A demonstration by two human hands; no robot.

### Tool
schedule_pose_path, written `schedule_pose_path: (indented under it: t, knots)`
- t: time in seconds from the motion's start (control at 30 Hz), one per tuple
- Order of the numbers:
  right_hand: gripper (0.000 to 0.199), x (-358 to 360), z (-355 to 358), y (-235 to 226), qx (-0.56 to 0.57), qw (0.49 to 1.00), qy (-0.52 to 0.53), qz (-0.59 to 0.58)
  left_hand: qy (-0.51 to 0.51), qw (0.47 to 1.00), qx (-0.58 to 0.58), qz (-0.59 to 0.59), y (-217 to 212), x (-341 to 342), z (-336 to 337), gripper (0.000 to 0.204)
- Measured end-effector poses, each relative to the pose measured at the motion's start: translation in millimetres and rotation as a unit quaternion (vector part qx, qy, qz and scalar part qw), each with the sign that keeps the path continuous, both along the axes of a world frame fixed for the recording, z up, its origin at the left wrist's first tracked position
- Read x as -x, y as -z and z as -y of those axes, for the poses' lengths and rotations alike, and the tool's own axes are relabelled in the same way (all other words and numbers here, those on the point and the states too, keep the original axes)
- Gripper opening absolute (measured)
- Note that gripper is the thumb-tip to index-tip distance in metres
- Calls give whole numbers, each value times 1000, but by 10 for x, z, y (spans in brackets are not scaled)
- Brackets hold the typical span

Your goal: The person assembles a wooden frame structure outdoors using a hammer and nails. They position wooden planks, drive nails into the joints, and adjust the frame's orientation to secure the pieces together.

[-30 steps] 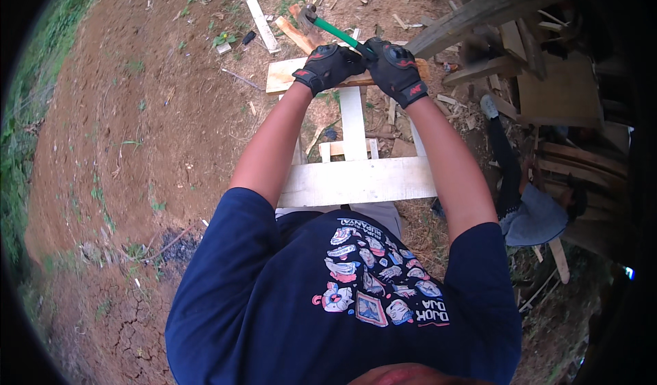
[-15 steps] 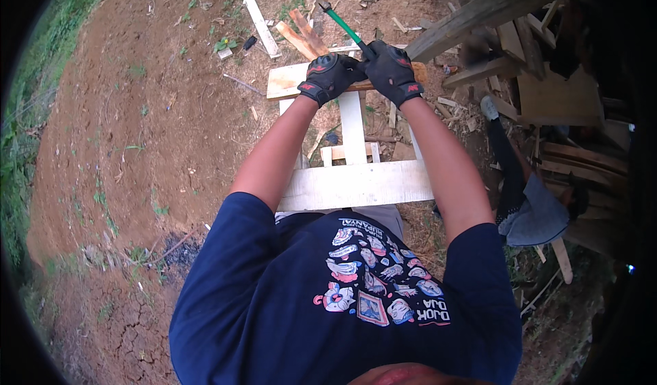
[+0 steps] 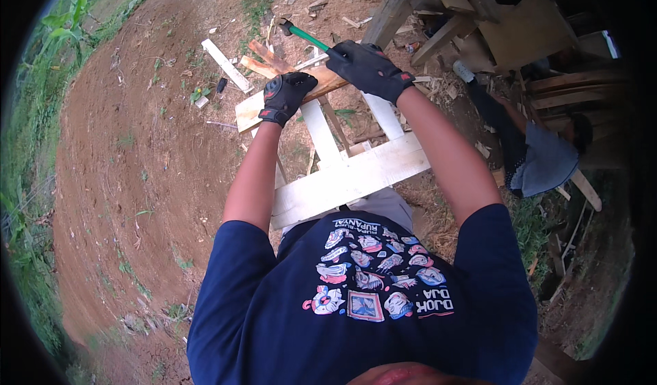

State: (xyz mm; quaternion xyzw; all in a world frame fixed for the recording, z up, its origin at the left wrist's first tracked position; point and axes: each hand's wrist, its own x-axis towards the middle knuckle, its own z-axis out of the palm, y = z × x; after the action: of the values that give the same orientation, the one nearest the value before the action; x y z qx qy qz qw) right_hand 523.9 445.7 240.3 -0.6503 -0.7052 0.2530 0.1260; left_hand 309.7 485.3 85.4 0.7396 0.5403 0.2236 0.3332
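My gloved right hand [image 3: 369, 69] is closed around the handle of a hammer [image 3: 308, 38]. The green shaft points up and left, with the metal head at its far end. My gloved left hand [image 3: 287, 96] rests on the far wooden board [image 3: 249, 110], its fingers curled and pinched together; whatever lies between the fingertips is too small to make out. Pale slats [image 3: 320, 133] run from that board toward me, to a wide near board [image 3: 350, 180] in front of my waist. Both hands wear black gloves, and they are apart.
Loose planks [image 3: 227, 65] and orange-brown wood pieces [image 3: 263, 62] lie on the ground ahead. A thick timber beam [image 3: 395, 8] stands at the upper right beside stacked wood. Another person in grey [image 3: 545, 160] is at the right. Bare soil [image 3: 137, 180] slopes away on the left.
My hands have separated: the left has moved left along the far board, and the right holds the hammer farther from it. The wooden frame now appears tilted, its right side farther away.
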Motion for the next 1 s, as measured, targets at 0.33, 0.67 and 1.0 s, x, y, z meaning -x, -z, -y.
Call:
schedule_pose_path:
  t: [0.33, 0.67, 1.0]
  knots:
    - [42, -342, 630, -75, 12, 997, 15, 74, -25, 1000, 10, 10, -72, -49, -28, 42]
    - [42, -382, 1154, 472, -61, 983, 165, -43, -13, 1000, 13, -2, -39, -26, -18, 45]
    - [40, -448, 1160, 487, -59, 979, 177, -87, -5, 1000, -5, 15, -108, -53, 72, 43]
